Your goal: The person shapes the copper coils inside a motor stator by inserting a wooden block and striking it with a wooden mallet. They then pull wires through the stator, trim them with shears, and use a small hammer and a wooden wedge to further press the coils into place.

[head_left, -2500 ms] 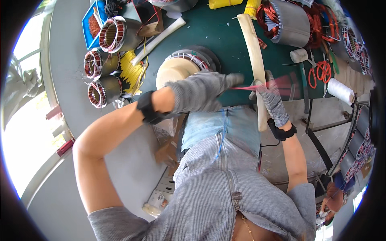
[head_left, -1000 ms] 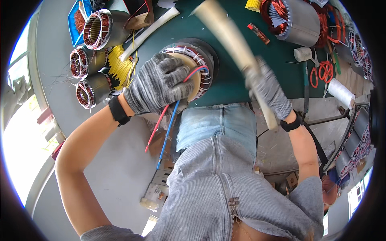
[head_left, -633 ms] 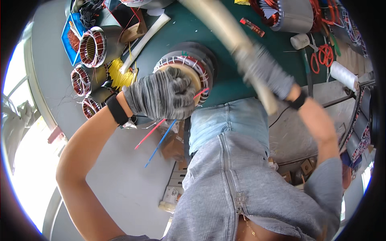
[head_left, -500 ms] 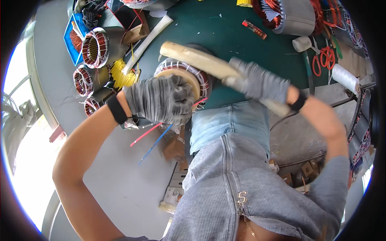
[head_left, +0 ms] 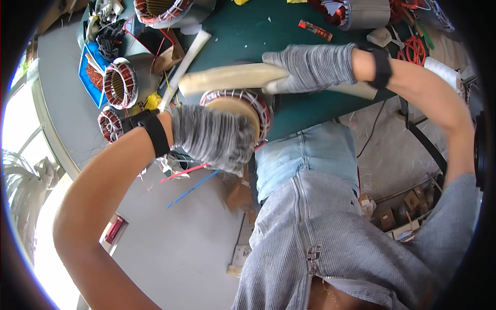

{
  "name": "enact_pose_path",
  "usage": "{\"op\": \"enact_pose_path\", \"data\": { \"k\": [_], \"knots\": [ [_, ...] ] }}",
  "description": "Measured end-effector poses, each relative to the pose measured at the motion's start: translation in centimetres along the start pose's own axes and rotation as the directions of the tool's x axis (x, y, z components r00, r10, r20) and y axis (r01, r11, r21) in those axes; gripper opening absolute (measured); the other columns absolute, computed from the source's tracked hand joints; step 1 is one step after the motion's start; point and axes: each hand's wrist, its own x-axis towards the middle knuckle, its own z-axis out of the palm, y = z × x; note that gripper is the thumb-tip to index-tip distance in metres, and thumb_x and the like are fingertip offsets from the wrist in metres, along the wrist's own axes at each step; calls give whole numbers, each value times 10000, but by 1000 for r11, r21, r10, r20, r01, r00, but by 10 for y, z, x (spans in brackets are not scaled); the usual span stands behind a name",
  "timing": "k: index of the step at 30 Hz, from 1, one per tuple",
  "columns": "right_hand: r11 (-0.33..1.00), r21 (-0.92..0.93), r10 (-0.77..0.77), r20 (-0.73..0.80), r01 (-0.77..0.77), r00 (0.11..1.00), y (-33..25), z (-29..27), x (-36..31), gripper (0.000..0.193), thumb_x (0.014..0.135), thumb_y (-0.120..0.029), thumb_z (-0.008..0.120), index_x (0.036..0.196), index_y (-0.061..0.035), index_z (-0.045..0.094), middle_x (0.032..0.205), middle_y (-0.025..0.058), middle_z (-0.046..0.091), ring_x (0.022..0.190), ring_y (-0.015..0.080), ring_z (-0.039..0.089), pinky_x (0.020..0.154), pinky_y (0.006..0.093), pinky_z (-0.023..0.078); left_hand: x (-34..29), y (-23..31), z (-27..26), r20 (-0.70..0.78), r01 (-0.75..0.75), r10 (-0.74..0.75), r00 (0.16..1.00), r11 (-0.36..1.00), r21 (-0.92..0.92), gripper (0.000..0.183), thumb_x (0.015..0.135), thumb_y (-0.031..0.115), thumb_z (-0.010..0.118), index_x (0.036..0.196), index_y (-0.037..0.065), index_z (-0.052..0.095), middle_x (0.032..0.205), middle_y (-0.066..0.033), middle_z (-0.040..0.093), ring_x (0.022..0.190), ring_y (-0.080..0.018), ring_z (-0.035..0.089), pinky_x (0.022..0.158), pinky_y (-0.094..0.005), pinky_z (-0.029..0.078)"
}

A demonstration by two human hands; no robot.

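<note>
My right hand (head_left: 318, 67), in a grey striped glove, is wrapped round a pale wooden club (head_left: 222, 78). The club lies nearly level just above a motor stator (head_left: 266, 106) with white-laced, reddish windings; I cannot tell if they touch. My left hand (head_left: 209, 135), gloved alike, is closed at a round tan block (head_left: 233, 108) set against the stator's open end. The left fingers hide part of the block and its hold. A red sleeved lead (head_left: 183, 173) and a blue sleeved lead (head_left: 194, 188) stick out below the left hand.
On the green table (head_left: 243, 31), several other stators stand, including one at left (head_left: 120, 82). A blue tray (head_left: 90, 75), a long pale strip (head_left: 188, 64), a red tube-like packet (head_left: 315, 30) and red cord (head_left: 413, 50) lie about. A white spool (head_left: 442, 70) is at right.
My right hand and the club have moved up, and the club has swung from slanting to nearly level. My left hand stays at the tan block. The whole view has shifted slightly.
</note>
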Motion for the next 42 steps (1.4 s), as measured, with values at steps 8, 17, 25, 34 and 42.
{"op": "enact_pose_path", "data": {
  "k": [8,17,25,34,42],
  "knots": [
    [938,347,-265,671,23,692,-3,-65,75,577,846,-545,491,1035,-1,539,904,132,600,831,275,544,799,347,419,17,-3,-34,216,-68,62,974,997,22,214,737,315,525,857,139,530,904,-35,545,929,-236,572,843,-416,488],
    [971,150,-224,289,187,931,-4,-11,53,564,844,-479,550,1101,18,483,648,70,539,434,154,541,381,328,473,2,24,-14,176,63,-56,983,997,-33,206,735,224,541,924,142,523,910,-33,557,919,-240,582,823,-408,504],
    [663,632,501,25,-402,865,-40,46,-57,464,834,-439,562,1085,-53,506,738,136,580,628,207,606,554,316,501,5,39,-28,61,492,-488,871,865,-103,213,705,272,568,909,215,591,929,-71,592,884,-260,617,720,-426,526],
    [377,855,611,59,-356,789,-73,64,-75,489,848,-429,576,1107,-22,496,739,99,580,671,233,595,646,345,509,15,63,-4,-296,832,-856,424,497,-245,299,615,306,654,850,131,595,934,-132,586,816,-316,580,666,-444,478],
    [-43,955,646,250,-292,721,-48,50,-75,535,828,-437,601,1136,-17,475,817,84,604,605,120,571,485,255,488,23,72,0,-334,905,-910,245,338,-258,309,723,353,588,892,94,582,929,-142,582,863,-350,560,720,-471,430]
  ]
}}
